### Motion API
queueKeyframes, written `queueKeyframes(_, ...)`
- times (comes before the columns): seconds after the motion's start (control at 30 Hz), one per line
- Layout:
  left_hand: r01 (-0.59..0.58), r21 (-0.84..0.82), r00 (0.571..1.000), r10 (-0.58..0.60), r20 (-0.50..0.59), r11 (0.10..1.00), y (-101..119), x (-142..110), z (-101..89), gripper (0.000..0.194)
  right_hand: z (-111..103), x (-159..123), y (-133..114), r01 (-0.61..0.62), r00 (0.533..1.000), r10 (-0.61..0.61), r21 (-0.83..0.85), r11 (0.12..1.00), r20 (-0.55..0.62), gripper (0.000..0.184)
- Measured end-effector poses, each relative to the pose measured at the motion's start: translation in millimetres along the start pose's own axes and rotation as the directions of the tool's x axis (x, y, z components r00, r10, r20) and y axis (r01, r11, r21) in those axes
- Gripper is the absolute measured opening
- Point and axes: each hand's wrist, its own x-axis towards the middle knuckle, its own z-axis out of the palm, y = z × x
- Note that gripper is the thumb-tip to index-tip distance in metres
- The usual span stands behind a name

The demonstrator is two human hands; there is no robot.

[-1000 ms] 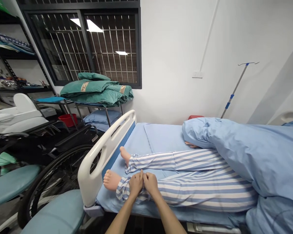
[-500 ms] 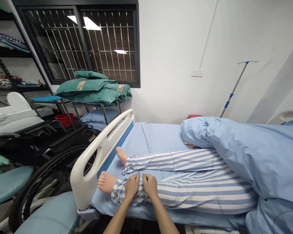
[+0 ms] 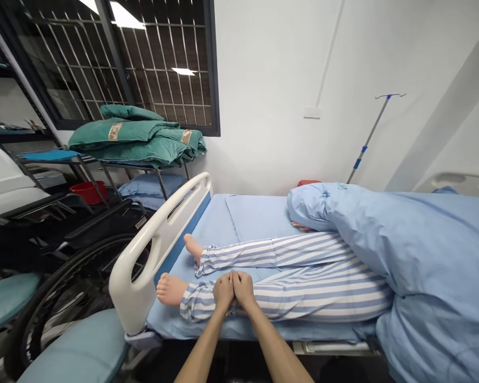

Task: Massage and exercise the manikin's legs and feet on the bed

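Both my hands are closed and side by side on the near shin of a figure lying on the bed. My left hand point(image 3: 224, 290) and my right hand point(image 3: 242, 287) touch at the knuckles, fingers curled into the striped trouser leg point(image 3: 299, 300); their fingertips are hidden underneath. The near bare foot point(image 3: 171, 290) sticks out of its cuff to the left of my hands. The far foot point(image 3: 192, 246) lies beyond it, with the other trouser leg point(image 3: 259, 252) stretched along the sheet.
A light blue quilt point(image 3: 383, 234) covers the figure's upper part, and fingers point(image 3: 301, 226) show at its edge. The white footboard point(image 3: 123, 282) rises at the left. Past it stand a wheelchair point(image 3: 83, 276) and stools point(image 3: 80, 346). An IV pole point(image 3: 369, 138) is by the wall.
My two hands have come together from a small gap, shifting slightly toward the knee. The camera view has turned a little to the right.
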Motion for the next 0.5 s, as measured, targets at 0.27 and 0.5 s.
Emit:
queueKeyframes(0.27, -0.046, 0.038, 0.999, 0.047, -0.027, 0.998, -3.9, 3.1, 5.2, 0.040, -21.2, 4.9, 9.3, 0.077, 0.997, -0.075, -0.094, 0.993, 0.021, 0.044)
queueKeyframes(0.5, -0.220, -0.233, 0.974, 0.202, -0.100, 0.947, 14.0, 3.0, 11.3, 0.053, -19.5, 2.7, 23.1, 0.023, 0.999, -0.023, -0.001, 1.000, -0.049, 0.045)
